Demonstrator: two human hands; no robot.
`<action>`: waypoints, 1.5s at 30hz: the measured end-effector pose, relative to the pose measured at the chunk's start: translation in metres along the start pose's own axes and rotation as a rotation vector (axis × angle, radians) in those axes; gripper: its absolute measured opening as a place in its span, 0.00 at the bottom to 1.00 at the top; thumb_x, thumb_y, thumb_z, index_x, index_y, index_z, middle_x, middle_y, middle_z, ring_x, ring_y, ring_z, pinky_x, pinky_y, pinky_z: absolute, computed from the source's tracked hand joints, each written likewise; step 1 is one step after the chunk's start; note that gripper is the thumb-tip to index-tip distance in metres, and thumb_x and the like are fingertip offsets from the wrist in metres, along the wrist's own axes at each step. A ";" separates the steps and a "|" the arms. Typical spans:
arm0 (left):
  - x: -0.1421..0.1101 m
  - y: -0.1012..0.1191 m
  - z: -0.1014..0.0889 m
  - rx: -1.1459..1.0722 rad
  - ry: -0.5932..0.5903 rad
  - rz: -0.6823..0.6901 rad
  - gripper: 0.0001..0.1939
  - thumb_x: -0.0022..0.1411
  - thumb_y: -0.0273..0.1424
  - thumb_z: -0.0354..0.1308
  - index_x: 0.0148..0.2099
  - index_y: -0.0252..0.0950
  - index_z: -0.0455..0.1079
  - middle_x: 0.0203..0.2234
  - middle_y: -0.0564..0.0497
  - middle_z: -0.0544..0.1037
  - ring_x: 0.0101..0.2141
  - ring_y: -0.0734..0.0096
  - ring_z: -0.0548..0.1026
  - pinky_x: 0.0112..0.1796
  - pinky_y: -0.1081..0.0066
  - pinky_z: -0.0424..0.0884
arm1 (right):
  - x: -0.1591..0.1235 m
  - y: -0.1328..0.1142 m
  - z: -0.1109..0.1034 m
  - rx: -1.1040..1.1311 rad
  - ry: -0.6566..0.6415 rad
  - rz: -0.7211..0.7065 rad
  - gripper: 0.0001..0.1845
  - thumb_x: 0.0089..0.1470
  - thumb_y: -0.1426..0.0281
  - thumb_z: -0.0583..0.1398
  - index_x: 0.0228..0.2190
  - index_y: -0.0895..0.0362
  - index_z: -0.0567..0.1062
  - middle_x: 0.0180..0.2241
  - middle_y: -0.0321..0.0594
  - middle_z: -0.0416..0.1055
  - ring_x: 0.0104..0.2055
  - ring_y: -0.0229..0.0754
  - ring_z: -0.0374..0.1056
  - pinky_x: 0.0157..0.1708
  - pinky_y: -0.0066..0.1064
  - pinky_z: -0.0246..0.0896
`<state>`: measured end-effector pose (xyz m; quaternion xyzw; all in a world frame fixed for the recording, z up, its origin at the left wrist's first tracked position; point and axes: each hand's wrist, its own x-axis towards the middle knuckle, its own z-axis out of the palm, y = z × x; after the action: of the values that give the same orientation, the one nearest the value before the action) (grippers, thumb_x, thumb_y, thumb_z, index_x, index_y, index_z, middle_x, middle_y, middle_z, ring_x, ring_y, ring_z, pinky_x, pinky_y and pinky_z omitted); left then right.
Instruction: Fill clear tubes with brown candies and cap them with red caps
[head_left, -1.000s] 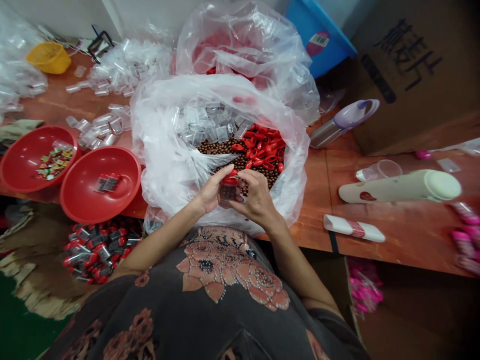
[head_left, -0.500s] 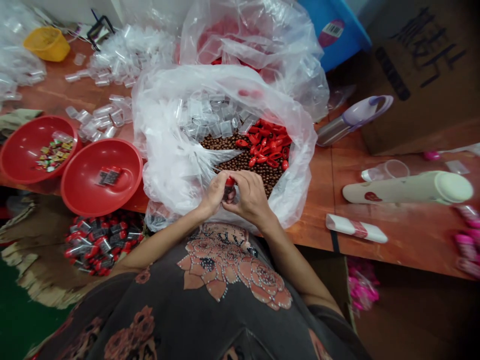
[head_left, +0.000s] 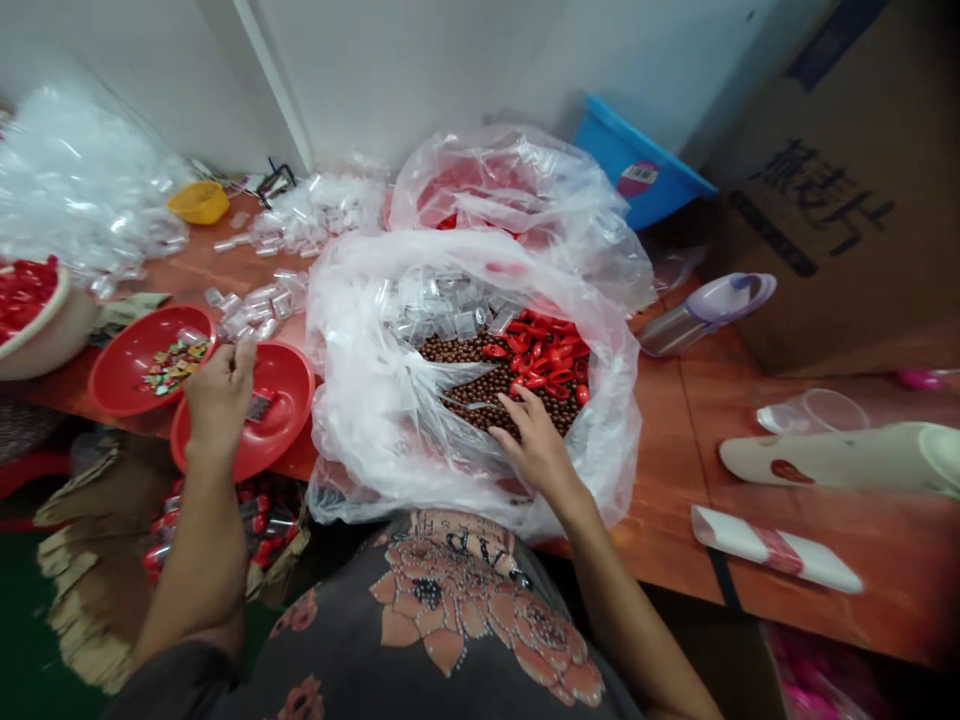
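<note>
the right hand (head_left: 534,440) hung over the mouth of the white bag (head_left: 352,370), its fingers parted and lightly bent, with nothing seen in its grip. below it spread the brown beads (head_left: 491,390), filling the near part of the bag. the red pieces (head_left: 551,355) lay just beyond its fingertips, away from the person and slightly to the right, so close that touch or a narrow gap could not be told apart. they were heaped at many angles and shared no one long axis. the clear cups (head_left: 450,310) sat farther off, ahead and to the left, also pointing every way.

the right hand was much the nearer to all three. the left hand (head_left: 216,395) was well apart from them, out over the near red bowl (head_left: 296,390), its fingers curled; whether they closed on anything could not be told. just right of it, inside that bowl, lay a few small filled jars (head_left: 259,406).
</note>
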<state>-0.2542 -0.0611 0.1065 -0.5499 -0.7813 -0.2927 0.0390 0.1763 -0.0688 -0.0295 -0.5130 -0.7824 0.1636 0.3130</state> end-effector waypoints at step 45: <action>-0.079 0.232 0.237 -0.328 -0.906 0.465 0.16 0.52 0.42 0.67 0.24 0.36 0.72 0.21 0.51 0.69 0.29 0.64 0.68 0.35 0.67 0.61 | 0.016 0.039 -0.046 0.571 0.367 0.406 0.30 0.62 0.56 0.54 0.62 0.44 0.53 0.44 0.38 0.70 0.26 0.34 0.69 0.22 0.28 0.67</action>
<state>0.0436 0.0434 -0.0235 -0.7785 -0.5214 -0.1279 -0.3251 0.2296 -0.0407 -0.0122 -0.5706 -0.5191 0.3387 0.5388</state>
